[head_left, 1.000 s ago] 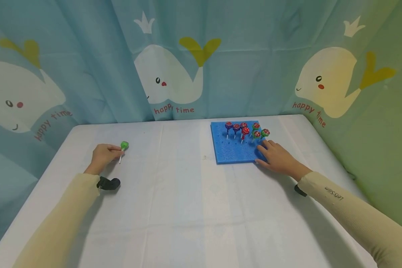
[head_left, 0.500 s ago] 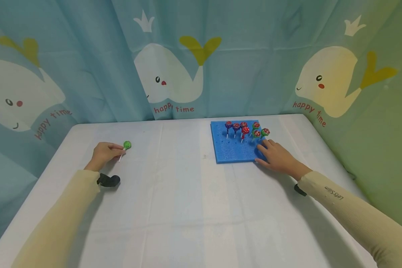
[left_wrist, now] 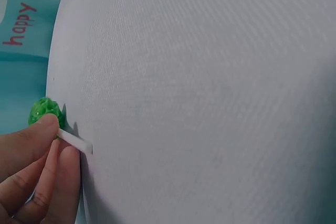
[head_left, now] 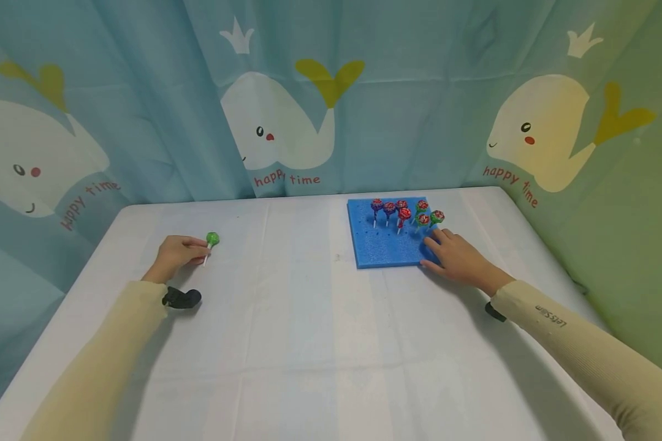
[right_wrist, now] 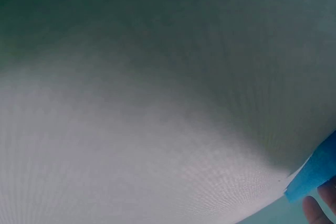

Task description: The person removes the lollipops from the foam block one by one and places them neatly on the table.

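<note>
Seven lollipops (head_left: 404, 214) stand on their sticks in the blue foam board (head_left: 386, 252) at the far right of the table (head_left: 287, 318), two purple ones to the left, red ones between and green ones to the right. The sticks seem to be pushed into the foam, which would explain why they stay up; small dark holes show in its bare part.

One more, a green lollipop (head_left: 213, 238), is well apart from the board, at the left side of the table in the left hand (head_left: 179, 254). Thumb and fingers pinch it narrowly just below the candy, likely because a thin stick is easiest to control there, and it leaves the lower end free.

Its long axis runs along the white stick (left_wrist: 76, 141): candy uppermost, stick end down, the whole tilted so that the top leans to the right. Whether the stick's tip touches the cloth I cannot tell.

The right hand (head_left: 455, 254) rests at the right edge of the board, fingers loosely bent and thumb apart, near the front corner. It probably steadies the foam; how firmly it presses cannot be seen.
</note>
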